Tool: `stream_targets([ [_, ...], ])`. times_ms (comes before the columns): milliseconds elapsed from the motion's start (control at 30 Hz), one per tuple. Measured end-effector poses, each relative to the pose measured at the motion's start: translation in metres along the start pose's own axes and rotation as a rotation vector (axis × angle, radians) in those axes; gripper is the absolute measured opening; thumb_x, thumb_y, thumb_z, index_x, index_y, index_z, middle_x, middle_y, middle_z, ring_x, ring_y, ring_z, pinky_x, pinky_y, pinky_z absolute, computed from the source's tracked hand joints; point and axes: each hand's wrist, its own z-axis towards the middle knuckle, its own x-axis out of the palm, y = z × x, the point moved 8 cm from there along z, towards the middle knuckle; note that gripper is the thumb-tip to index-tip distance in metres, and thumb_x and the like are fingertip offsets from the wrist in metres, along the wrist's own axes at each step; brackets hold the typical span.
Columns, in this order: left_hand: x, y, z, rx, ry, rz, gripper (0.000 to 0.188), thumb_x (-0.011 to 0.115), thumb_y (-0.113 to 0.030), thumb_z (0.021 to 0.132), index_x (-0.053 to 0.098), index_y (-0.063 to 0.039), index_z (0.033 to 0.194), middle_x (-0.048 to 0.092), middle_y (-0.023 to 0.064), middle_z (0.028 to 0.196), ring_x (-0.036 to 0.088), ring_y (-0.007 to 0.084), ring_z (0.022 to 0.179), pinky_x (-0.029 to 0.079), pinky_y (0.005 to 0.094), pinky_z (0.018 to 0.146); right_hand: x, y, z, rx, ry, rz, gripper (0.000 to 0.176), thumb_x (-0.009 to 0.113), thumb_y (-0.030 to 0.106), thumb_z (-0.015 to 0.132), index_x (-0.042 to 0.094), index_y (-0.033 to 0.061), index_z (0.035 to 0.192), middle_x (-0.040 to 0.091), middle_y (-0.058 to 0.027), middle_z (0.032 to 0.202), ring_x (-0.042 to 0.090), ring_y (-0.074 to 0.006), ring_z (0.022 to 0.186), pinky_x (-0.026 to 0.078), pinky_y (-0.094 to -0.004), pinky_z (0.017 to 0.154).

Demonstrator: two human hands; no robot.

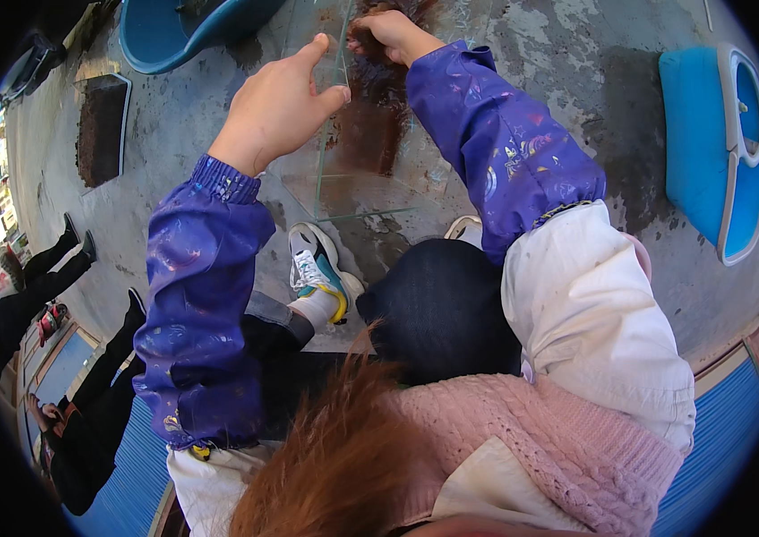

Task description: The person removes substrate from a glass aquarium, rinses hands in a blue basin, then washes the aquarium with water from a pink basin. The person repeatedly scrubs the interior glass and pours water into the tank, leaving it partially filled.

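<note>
A clear glass sheet point(366, 194) with green-tinted edges is in front of me, close to the ground. Wet, dark reddish-brown material point(369, 137) lies in a long strip on it, running away from me. At the far end of that strip, my right hand point(389, 37) has its bent fingers in the wet material, partly hidden by it. My left hand point(278, 101) is over the left edge of the glass, thumb and index finger spread apart. Its thumb overlaps the glass edge in view; whether it touches is unclear. Purple patterned sleeve covers point(507, 144) are on both forearms.
A blue basin point(157, 40) stands at the upper left. Below it lies a pale-edged panel point(102, 131) with dark brown material. A blue plastic container point(695, 134) with a white rim is at the right. Two people in dark clothing point(87, 436) are at the left. Concrete has wet patches.
</note>
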Motion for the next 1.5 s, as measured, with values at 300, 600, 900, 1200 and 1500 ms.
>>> stream_targets([
  [300, 0.001, -0.003, 0.001, 0.058, -0.008, -0.051, 0.068, 0.069, -0.029, 0.084, 0.042, -0.003, 0.141, 0.047, 0.0031, 0.068, 0.048, 0.0139, 0.062, 0.043, 0.0284, 0.060, 0.070, -0.023, -0.146, 0.415, 0.960, -0.814, 0.029, 0.063, 0.026, 0.089, 0.063, 0.0041, 0.108, 0.066, -0.0084, 0.100, 0.065, -0.0218, 0.085, 0.057, -0.0346, 0.072],
  [600, 0.002, -0.006, 0.000, 0.054, -0.002, -0.070, 0.070, 0.070, -0.033, 0.083, 0.043, -0.004, 0.140, 0.048, 0.0035, 0.067, 0.049, 0.0152, 0.063, 0.043, 0.0298, 0.060, -0.063, 0.009, 0.022, -0.114, -0.361, -0.460, 0.034, 0.064, 0.021, 0.086, 0.064, -0.0029, 0.111, 0.069, -0.0174, 0.103, 0.065, -0.0326, 0.094, 0.050, -0.0387, 0.086],
  [900, 0.006, 0.004, 0.002, -0.020, 0.068, -0.033, 0.067, 0.067, -0.041, 0.082, 0.047, -0.006, 0.136, 0.066, 0.0212, 0.108, 0.063, 0.0362, 0.101, 0.050, 0.0426, 0.087, 0.121, -0.028, -0.181, 0.429, 0.603, 0.180, 0.016, 0.051, 0.020, 0.095, 0.060, 0.0099, 0.104, 0.063, -0.0028, 0.091, 0.064, -0.0178, 0.089, 0.056, -0.0327, 0.072],
  [1200, 0.000, -0.008, 0.000, 0.068, -0.073, -0.037, 0.073, 0.073, -0.036, 0.079, 0.045, -0.005, 0.139, 0.052, 0.0068, 0.068, 0.054, 0.0205, 0.064, 0.045, 0.0340, 0.061, 0.032, -0.020, -0.154, -0.167, 0.540, -1.670, 0.033, 0.054, 0.018, 0.086, 0.065, 0.0160, 0.116, 0.056, -0.0126, 0.122, 0.050, -0.0335, 0.116, 0.043, -0.0496, 0.093],
  [1500, 0.003, -0.016, 0.001, 0.048, -0.099, -0.059, 0.072, 0.073, -0.040, 0.076, 0.049, -0.009, 0.137, 0.058, 0.0073, 0.072, 0.060, 0.0252, 0.068, 0.048, 0.0365, 0.064, -0.023, 0.037, -0.012, -0.301, -0.026, -1.326, 0.036, 0.061, 0.030, 0.085, 0.067, 0.0036, 0.108, 0.067, -0.0156, 0.105, 0.063, -0.0342, 0.099, 0.049, -0.0455, 0.087],
])
